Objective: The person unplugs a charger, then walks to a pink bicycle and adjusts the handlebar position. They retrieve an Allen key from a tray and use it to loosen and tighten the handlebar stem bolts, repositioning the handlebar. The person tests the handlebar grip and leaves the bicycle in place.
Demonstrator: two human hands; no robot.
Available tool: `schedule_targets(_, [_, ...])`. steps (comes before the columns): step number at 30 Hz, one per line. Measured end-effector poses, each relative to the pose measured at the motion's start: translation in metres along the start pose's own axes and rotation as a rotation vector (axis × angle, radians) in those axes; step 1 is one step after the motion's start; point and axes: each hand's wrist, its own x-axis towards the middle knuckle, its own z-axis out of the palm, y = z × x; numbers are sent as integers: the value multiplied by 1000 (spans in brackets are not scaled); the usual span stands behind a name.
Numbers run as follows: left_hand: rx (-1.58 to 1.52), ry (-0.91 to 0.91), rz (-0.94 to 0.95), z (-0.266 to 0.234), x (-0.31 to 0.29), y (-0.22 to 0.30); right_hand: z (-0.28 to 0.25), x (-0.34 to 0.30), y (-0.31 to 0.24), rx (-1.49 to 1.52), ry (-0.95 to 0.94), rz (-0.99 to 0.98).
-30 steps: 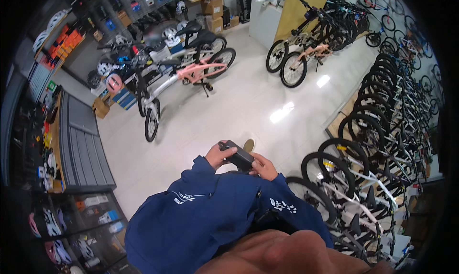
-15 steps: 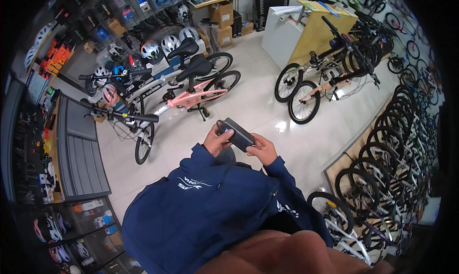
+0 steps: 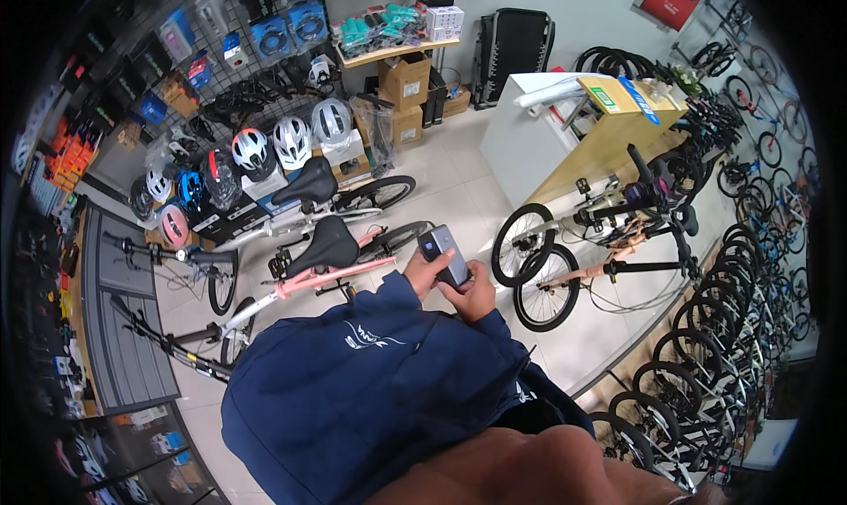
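— What is standing around you right now?

— A pink folding bike [image 3: 300,276] is leaning just ahead of me on the pale floor [image 3: 459,187], a black one [image 3: 600,240] is parking beside the white and wood worktop [image 3: 573,126], and helmets [image 3: 291,143] are sitting along the wall rack.

— And your hands?

— Both are closing on a small dark device [image 3: 444,254], held out in front of my chest. My left hand [image 3: 425,273] is gripping its side; my right hand [image 3: 472,295] is cupping it from below.
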Motion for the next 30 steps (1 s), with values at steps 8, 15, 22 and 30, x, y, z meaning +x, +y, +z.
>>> schedule_targets(8, [60,120,-76,21,158,26,-30,173,33,-204,-35,-81])
schedule_targets(15, [41,137,-79,57,339,77,-95,363,63,-88,-188,-104])
schedule_targets(22, [148,199,-112,72,493,117,-167,486,120,139,-227,167])
schedule_targets(30, [524,160,69,79,733,140,-211,541,195,364,72,555])
